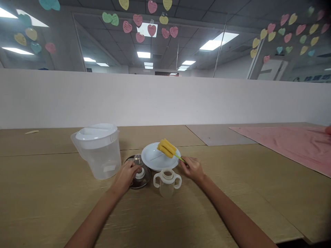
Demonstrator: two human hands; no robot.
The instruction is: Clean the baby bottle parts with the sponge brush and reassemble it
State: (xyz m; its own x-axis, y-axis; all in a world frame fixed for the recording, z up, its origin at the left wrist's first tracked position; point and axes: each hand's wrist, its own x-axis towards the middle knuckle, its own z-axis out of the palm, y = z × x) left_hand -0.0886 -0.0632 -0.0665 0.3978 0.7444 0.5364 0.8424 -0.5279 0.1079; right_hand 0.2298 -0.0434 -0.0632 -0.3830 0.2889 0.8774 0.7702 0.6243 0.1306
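On the wooden table [64, 193], close in front of the person, both hands were at work. Right hand [192, 168] was pinched round the green handle of a yellow sponge brush [167, 148], whose foam head lay over the rim of a white plate [152, 160]. Left hand [126, 175] rested on a small nipple piece [140, 174] sitting on a dark glass dish [143, 181]; fingers curled over it, probably gripping, though the view was too small to be sure.

Between the hands stood a clear two-handled baby bottle [167, 182], upright, its top open, touched by neither hand. Just left of the dish stood a large translucent pitcher [99, 151], lid on.

Judged progress: early. Bottle looked taken apart, nipple off and set aside, brush in hand but outside the bottle. No water or suds showed on the plate or the bottle. Brushing of bottle and nipple, and refitting, appeared still to come.

Farther right lay a pink cloth [292, 144]; a white partition [165, 100] ran behind.
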